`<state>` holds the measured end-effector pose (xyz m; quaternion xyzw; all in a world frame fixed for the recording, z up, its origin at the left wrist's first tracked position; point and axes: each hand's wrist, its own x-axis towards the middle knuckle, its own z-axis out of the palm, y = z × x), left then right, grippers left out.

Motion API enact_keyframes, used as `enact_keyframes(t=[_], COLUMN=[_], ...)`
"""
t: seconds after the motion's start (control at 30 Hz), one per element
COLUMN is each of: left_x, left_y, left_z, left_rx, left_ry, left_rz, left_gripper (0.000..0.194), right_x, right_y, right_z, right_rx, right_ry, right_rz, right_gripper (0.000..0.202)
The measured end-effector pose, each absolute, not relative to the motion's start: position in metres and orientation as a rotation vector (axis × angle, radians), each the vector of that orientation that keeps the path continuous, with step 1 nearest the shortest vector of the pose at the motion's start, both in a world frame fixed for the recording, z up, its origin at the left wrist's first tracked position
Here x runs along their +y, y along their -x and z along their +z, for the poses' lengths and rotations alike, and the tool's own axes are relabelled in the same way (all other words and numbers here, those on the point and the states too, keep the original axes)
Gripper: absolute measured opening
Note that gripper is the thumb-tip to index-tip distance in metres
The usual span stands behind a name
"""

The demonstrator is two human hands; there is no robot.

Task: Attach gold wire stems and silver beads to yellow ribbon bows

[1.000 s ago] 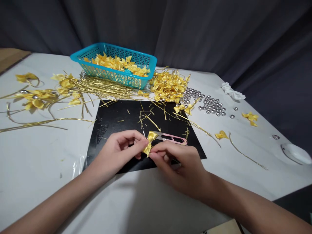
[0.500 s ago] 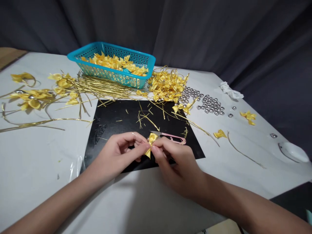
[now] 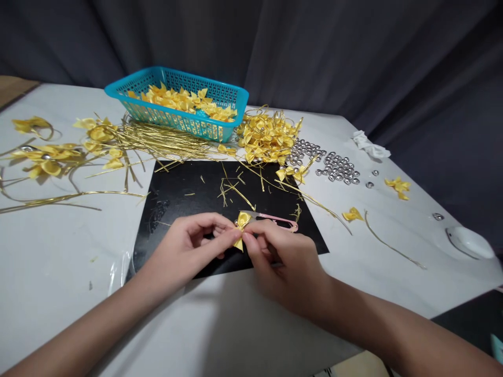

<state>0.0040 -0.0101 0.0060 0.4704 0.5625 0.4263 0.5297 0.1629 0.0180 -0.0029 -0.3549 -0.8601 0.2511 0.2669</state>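
1. Dark curtain [image 3: 188, 36] is hanging along 12 o'clock, clock reading centred on the yellow bow [image 3: 242, 218].
2. White worktop [image 3: 51, 246] is carrying everything loose.
3. Black mat [image 3: 188, 180] is lying flat under the hands, gold wire scraps scattering across it.
4. Blue basket [image 3: 165, 111] is sitting at 11 o'clock, holding many yellow bows.
5. Right hand [image 3: 285, 256] is coming in from 4 o'clock; its grip is closing thumb and finger on the yellow bow's right side.
6. Left hand [image 3: 196, 243] is coming in from 8 o'clock; its grip is pinching the same bow's left side.
7. Gold wire bundle [image 3: 165, 140] is lying at 10 to 11 o'clock, just before the basket.
8. Bow pile [image 3: 269, 137] is heaping up near 12 to 1 o'clock, touching the mat's far edge, wires sticking out.
9. Silver beads [image 3: 338, 167] are spreading at 2 o'clock, right of the pile.
10. White dish [image 3: 471, 243] is resting at 3 o'clock, near the worktop's edge.
11. White cloth [image 3: 369, 145] is lying crumpled at 2 o'clock, beyond the beads.
12. Pink-handled snips [image 3: 288, 224] are lying between 2 and 3 o'clock on the mat, partly hiding behind the right hand.
13. Yellow bow is staying smallest here, sitting between both hands' fingertips above the mat.
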Motion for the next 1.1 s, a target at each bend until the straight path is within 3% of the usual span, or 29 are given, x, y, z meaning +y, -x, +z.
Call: enact_keyframes(t=[1.1], left_x=[-0.0125], left_y=[-0.0048], left_z=[0.0], left_rx=[1.306], left_ry=[-1.146], left_rz=[0.948], left_gripper=[0.023], right_x=[0.023], right_y=[-0.1638], right_z=[0.0024], right_rx=[-2.57], right_ry=[0.794], right_rz=[0.559], right_gripper=[0.018])
